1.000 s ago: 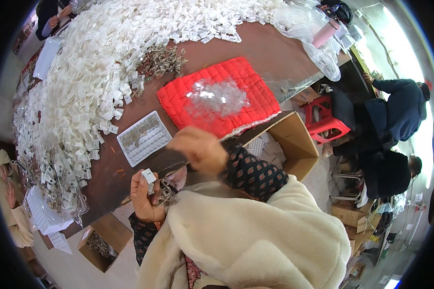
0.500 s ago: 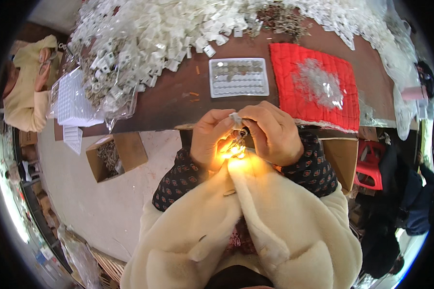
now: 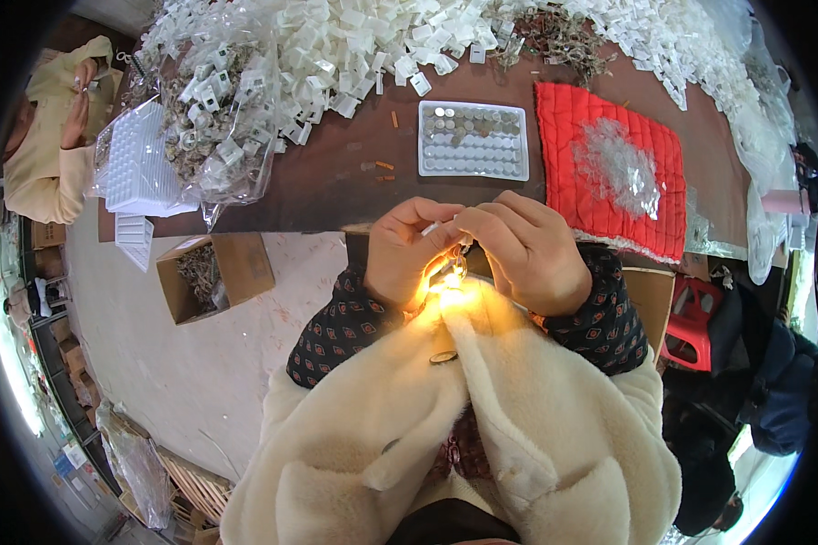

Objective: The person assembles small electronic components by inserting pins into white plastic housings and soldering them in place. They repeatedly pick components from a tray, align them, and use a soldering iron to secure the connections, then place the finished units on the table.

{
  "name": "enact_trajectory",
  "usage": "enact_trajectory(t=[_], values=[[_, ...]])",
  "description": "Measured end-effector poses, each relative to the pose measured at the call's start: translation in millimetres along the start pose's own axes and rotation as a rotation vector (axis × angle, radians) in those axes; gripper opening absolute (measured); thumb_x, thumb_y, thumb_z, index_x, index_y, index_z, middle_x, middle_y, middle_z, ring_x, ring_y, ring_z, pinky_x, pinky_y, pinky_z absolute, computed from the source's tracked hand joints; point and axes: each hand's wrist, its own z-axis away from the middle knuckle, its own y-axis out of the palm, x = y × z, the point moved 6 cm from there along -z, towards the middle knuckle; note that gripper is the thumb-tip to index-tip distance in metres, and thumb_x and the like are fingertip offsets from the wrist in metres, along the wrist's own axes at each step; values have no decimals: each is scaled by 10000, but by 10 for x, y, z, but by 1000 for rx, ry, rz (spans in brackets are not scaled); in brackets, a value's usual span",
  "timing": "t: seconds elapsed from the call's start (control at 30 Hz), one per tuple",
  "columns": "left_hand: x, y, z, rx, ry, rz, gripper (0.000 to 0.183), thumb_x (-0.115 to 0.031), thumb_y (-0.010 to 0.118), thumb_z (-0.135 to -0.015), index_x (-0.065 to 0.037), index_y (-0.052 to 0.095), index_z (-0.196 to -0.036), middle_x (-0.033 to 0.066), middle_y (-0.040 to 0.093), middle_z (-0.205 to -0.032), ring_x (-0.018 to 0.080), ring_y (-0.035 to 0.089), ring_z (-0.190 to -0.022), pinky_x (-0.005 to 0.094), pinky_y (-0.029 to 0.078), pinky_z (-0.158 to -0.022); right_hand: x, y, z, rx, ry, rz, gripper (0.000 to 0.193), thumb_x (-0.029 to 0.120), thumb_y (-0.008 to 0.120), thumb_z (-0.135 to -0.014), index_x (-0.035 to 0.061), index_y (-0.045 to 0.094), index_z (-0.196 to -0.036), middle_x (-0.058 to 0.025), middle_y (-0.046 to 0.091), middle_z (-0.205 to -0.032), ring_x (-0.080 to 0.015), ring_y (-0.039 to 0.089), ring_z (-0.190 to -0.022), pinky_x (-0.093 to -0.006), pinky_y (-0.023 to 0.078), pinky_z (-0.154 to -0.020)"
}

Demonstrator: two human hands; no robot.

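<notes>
My left hand (image 3: pixel 407 259) and my right hand (image 3: pixel 529 254) meet in front of my chest, at the table's near edge. Both are closed, with thumbs and fingers pinching a small white plastic piece (image 3: pixel 432 227). My fingertips cover most of it. Below them hangs a bit of shiny metal chain or ring (image 3: pixel 462 262), and a bright yellow glow (image 3: pixel 449 283) lights my palms and the cream coat. Beyond my hands lies a white compartment tray (image 3: pixel 473 171), partly filled with round silver discs. To its right is a red quilted cloth (image 3: pixel 559 173) bearing small clear plastic pieces (image 3: pixel 618 168).
Loose white plastic pieces (image 3: pixel 354 54) heap along the brown table's (image 3: pixel 336 186) far side, beside tangled metal chains (image 3: pixel 559 41). A clear bag (image 3: pixel 232 118) and stacked white trays (image 3: pixel 141 168) stand left, near another person (image 3: pixel 59 136). Cardboard box (image 3: pixel 245 272) below; red stool (image 3: pixel 691 327) right.
The view has shifted slightly, so the table things appear further right. My right fingers have closed over the white piece, which showed plainly between the fingertips before.
</notes>
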Motion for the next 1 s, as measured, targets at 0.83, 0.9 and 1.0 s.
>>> enact_trajectory(t=[0.83, 0.9, 1.0], values=[[-76, -72, 9, -15, 42, -22, 190, -16, 713, -890, 3, 647, -1068, 66, 693, -935, 92, 636, -737, 229, 529, -654, -152, 31, 103, -84, 366, -252, 188, -64, 651, -820, 4, 616, -992, -156, 662, -891, -351, 663, -785, -391, 548, -680], [-41, -47, 15, 36, 17, 33, 193, -18, 723, -883, 1, 655, -1063, 53, 691, -927, 82, 632, -742, 222, 520, -649, -165, 52, 137, -83, 386, -248, 163, -64, 652, -811, 2, 621, -956, -155, 660, -868, -354, 660, -775, -391, 547, -674], [8, -74, 13, -55, 2, -104, 177, -30, 738, -870, -13, 673, -1034, 26, 683, -873, 53, 604, -695, 192, 480, -609, -122, 98, 116, -51, 318, -163, 166, -72, 643, -803, 0, 626, -951, -153, 652, -838, -355, 657, -750, -395, 547, -663]])
